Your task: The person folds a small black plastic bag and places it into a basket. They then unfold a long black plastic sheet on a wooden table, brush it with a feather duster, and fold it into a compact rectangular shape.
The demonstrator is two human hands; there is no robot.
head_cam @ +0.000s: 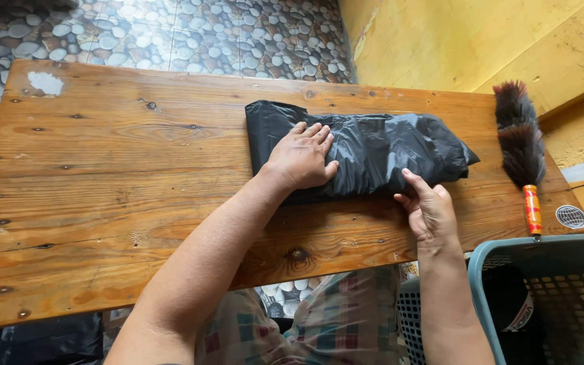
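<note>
Feather duster (520, 138) (orange handle), teal basket (549, 297), table (103, 176).

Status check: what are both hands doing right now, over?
Left hand flat on black bag. Right hand at bag's near edge, fingers open. Duster lies right of it, apart.

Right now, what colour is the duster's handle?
Orange with yellow bands, on the duster, seen in the head view.
</note>
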